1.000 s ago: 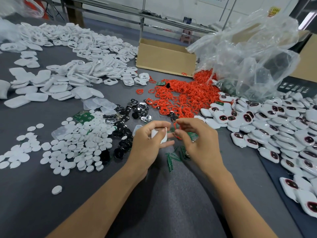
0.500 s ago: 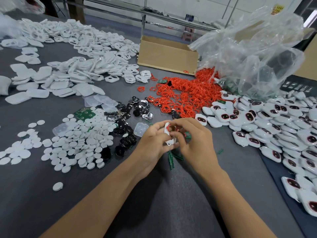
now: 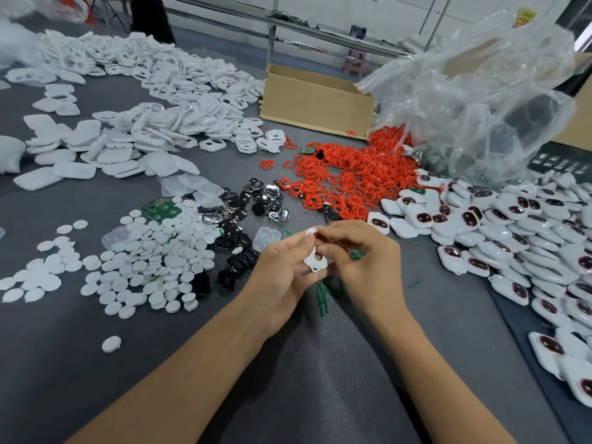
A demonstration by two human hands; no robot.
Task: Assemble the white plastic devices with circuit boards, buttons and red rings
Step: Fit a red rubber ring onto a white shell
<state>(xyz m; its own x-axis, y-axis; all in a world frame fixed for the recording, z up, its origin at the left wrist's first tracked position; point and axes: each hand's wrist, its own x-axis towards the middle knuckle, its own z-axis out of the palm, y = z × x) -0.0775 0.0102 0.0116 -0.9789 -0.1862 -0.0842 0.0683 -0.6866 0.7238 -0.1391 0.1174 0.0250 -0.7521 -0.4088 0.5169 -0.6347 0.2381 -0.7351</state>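
Head view: white round buttons (image 3: 144, 261) lie scattered on the left of the grey bench (image 3: 64, 363). At centre the left hand (image 3: 282, 274) pinches a white plastic shell (image 3: 315, 256) just above the bench. The right hand (image 3: 365, 264), close against it, curls its fingers on the same shell. Red rings (image 3: 346, 181) are heaped behind, and white devices (image 3: 512, 225) are piled at right.

a single wide-angle view, worn on the person's head, faces forward and down across the grey table (image 3: 320, 379). it sits close over the near edge: both forearms enter from the bottom, and the left hand (image 3: 282, 270) and right hand (image 3: 368, 261) pinch a white casing (image 3: 315, 261) just below the middle. the far end reaches a cardboard box (image 3: 317, 100) and a wall. loose white shells (image 3: 144, 91) fill the far left, a plastic bag (image 3: 480, 100) and finished devices (image 3: 512, 225) the right
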